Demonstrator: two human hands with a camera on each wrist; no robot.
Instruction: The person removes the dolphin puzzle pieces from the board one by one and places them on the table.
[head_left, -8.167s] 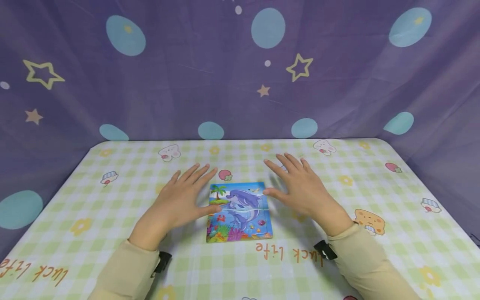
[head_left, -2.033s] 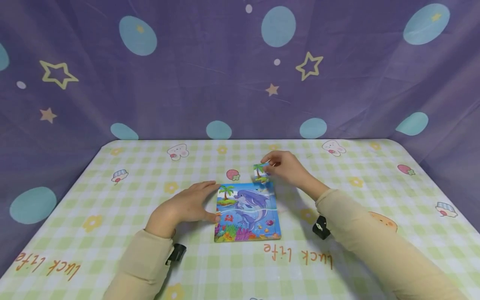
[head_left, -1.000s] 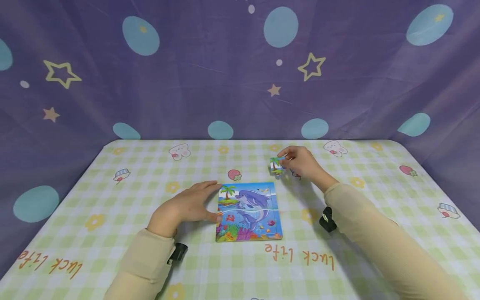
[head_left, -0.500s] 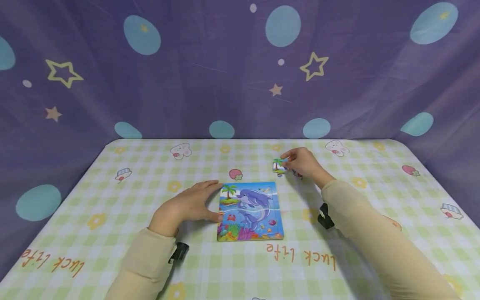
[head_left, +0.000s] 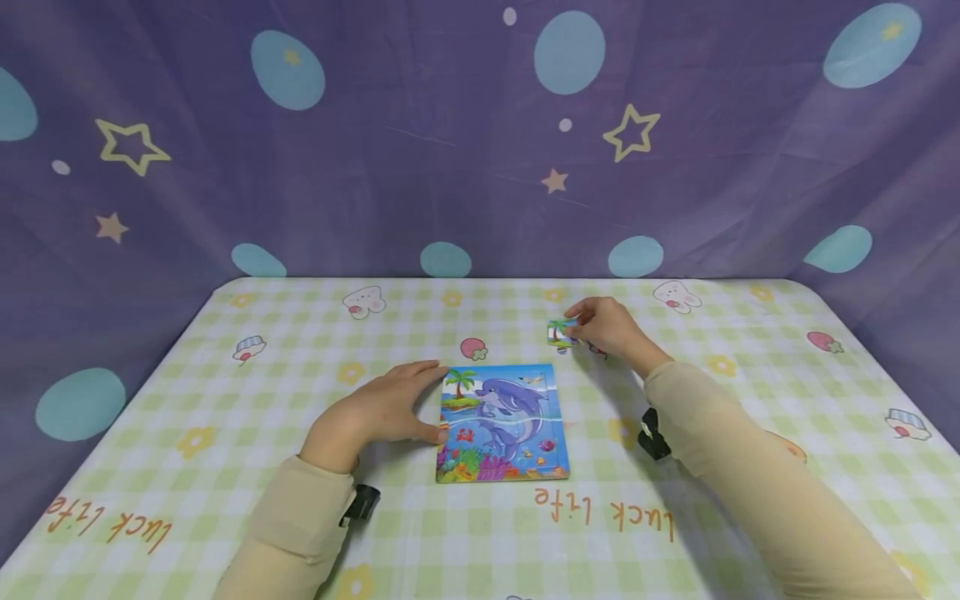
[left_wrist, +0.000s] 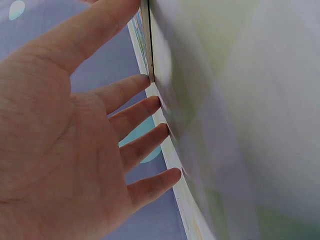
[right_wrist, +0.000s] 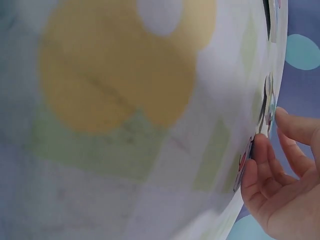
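A square dolphin jigsaw board lies flat on the table, with a palm tree, coral and fish in its picture. My left hand rests at its left side, thumb and forefinger touching that edge. In the left wrist view the fingers are fairly straight and spread, tips down by the cloth. Beyond the board's far right corner, my right hand pinches a small puzzle piece with a palm tree on it. The piece is low, at or just over the cloth; the fingers hide its right part.
A green-and-white checked cloth covers the table, printed with flowers, strawberries and lettering. Behind the table's far edge hangs a purple curtain with stars and blue spots. Each wrist bears a black camera clip.
The right hand took hold of the palm-tree puzzle piece, carried it off beyond the board to the right and lowered it toward the cloth. The left hand came to the board's left edge and stays there.
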